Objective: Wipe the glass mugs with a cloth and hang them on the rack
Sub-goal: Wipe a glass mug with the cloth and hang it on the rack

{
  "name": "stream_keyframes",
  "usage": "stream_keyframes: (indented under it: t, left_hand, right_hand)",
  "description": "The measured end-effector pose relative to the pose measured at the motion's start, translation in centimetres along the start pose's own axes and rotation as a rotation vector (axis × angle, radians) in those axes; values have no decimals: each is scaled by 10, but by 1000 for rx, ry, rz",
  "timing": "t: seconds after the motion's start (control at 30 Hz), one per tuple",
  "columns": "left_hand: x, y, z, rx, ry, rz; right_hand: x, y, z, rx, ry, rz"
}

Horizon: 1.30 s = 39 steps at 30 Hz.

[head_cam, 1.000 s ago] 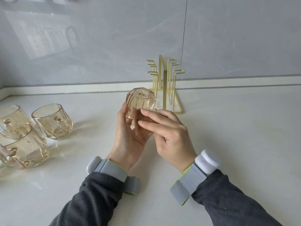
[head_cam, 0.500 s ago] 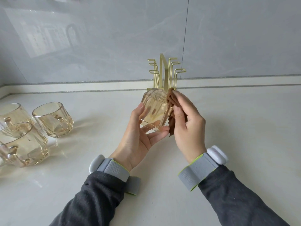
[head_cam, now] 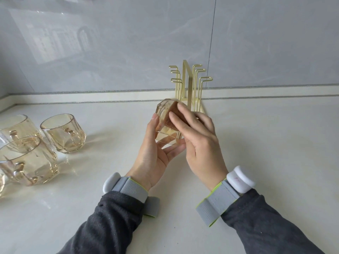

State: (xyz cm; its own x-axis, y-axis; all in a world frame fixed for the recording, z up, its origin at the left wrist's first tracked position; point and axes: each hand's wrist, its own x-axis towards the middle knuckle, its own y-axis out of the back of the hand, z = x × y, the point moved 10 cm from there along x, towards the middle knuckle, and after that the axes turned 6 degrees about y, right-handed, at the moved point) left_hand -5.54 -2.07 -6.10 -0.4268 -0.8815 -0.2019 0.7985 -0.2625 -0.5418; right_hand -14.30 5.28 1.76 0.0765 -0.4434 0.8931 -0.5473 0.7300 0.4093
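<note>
Head view: at frame centre, the left hand cups a tilted amber glass mug above the table, fingers curled beneath it. The right hand presses a brown cloth onto it with nearly straight fingers. Both hide the base of the gold rack behind. Three empty mugs stand at the left.

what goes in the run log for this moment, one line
step: wiping | left hand: holds glass mug | right hand: presses brown cloth on mug | rack: no mugs hung | counter: other mugs at left
</note>
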Motion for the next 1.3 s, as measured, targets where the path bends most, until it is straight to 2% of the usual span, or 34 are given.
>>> stream_keyframes:
  t: [0.2,0.37,0.5,0.63,0.77,0.9,0.97,1.07,1.17,1.3]
  left_hand:
    - [0,9,6,-73,-25,43]
    - [0,8,4,-134,-9,33]
    - [-2,4,1,-168,24,21]
    - [-4,-3,-2,-191,63,-37]
    - [-5,-6,-3,-226,83,-69]
    - [-4,-8,-5,-270,101,-96]
    - [-4,-8,-6,-266,105,-98]
    - [-3,-7,-7,-212,113,-96]
    - [-1,-4,-7,-106,103,-55]
    - [2,0,-5,-16,62,11]
  right_hand:
    - [-4,-10,-16,99,108,-53]
    - [-7,-2,-2,77,23,53]
    - [-12,6,29,111,-187,143]
    - [-18,11,52,378,-455,269]
    - [-33,11,78,534,-768,379]
    - [-40,-11,77,850,-996,317]
    - [-37,-19,68,952,-984,262]
    - [-30,-17,58,856,-865,178]
    - [-29,-8,60,752,-816,200]
    - [-35,-4,68,692,-860,252]
